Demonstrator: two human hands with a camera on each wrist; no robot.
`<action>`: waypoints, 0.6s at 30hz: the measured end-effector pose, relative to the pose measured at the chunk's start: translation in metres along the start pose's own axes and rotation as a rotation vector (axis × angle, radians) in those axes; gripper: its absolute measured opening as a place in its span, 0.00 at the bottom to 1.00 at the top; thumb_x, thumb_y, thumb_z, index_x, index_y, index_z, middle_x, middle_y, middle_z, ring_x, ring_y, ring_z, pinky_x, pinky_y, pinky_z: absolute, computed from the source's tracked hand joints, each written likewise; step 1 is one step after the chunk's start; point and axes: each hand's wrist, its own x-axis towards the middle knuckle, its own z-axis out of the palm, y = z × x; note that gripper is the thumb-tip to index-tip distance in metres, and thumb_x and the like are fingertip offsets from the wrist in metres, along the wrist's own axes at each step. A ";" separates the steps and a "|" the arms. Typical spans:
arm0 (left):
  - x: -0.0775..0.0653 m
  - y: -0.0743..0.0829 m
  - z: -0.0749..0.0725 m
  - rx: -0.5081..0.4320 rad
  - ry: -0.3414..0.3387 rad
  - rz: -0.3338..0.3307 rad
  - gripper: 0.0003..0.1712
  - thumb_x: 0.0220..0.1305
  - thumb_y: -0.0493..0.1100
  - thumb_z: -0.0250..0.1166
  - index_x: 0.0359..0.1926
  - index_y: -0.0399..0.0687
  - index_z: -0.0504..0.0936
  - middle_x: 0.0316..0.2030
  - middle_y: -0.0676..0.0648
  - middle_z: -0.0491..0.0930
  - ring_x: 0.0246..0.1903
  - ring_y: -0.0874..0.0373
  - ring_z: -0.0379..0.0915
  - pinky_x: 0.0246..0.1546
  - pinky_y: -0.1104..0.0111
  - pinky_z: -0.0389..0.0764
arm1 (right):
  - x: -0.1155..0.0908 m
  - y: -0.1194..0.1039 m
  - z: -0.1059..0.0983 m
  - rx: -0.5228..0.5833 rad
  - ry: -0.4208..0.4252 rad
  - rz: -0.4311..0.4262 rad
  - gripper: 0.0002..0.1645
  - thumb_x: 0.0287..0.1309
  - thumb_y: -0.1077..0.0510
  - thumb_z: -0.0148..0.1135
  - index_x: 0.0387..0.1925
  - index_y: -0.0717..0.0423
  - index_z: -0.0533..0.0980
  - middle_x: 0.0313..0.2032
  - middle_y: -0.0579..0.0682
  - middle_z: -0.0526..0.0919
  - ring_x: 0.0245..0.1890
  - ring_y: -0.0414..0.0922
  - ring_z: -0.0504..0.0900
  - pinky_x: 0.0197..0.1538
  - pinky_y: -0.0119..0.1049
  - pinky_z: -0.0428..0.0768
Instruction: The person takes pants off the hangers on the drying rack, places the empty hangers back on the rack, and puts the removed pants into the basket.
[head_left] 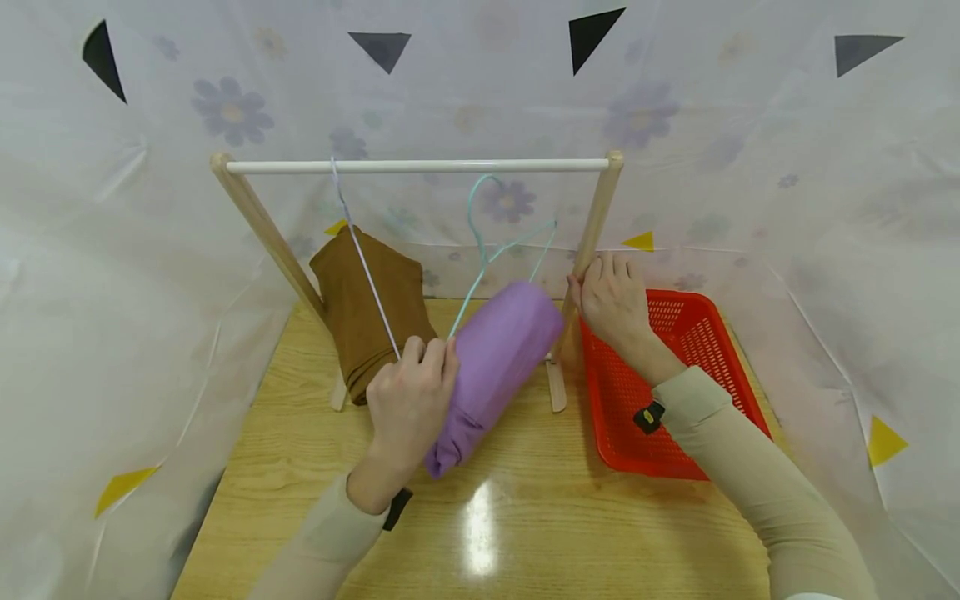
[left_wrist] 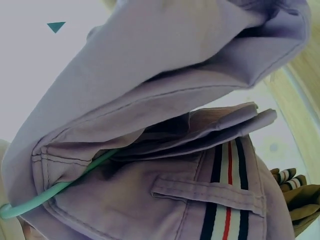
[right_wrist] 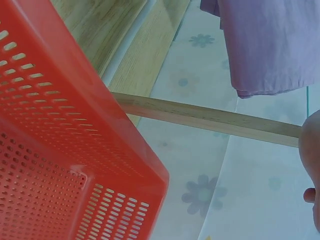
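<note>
My left hand [head_left: 412,400] grips the lower left corner of a teal hanger [head_left: 467,302]. Folded purple trousers [head_left: 498,358] hang over the hanger, slanting down to the left. In the left wrist view, the trousers [left_wrist: 225,195] show a belt loop and a striped band, with the teal hanger [left_wrist: 40,202] running into the folds. The teal hook appears just below the white rod [head_left: 420,166] of a small rack. My right hand [head_left: 615,304] holds the rack's right wooden post [head_left: 597,208], its fingers wrapped around it.
Brown trousers [head_left: 382,292] hang on a pale lavender hanger [head_left: 367,271] from the rod's left part. A red perforated basket [head_left: 592,400] stands right of the rack, beneath my right forearm. Flower-patterned sheeting [head_left: 720,117] surrounds the wooden table [head_left: 300,467].
</note>
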 end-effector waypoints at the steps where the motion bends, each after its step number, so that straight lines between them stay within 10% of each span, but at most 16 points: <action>1: -0.001 0.000 0.000 -0.001 -0.001 0.000 0.22 0.70 0.47 0.56 0.18 0.46 0.70 0.16 0.49 0.68 0.08 0.64 0.42 0.09 0.74 0.48 | 0.000 0.000 0.000 -0.002 -0.001 0.002 0.26 0.69 0.46 0.46 0.26 0.64 0.67 0.23 0.58 0.68 0.25 0.56 0.67 0.31 0.45 0.64; 18: -0.012 -0.003 0.003 -0.007 -0.013 -0.013 0.22 0.70 0.48 0.56 0.18 0.46 0.69 0.16 0.48 0.68 0.08 0.64 0.42 0.08 0.72 0.49 | -0.002 0.002 -0.013 0.057 -0.075 0.066 0.26 0.63 0.41 0.56 0.34 0.63 0.70 0.28 0.59 0.72 0.30 0.57 0.71 0.34 0.47 0.69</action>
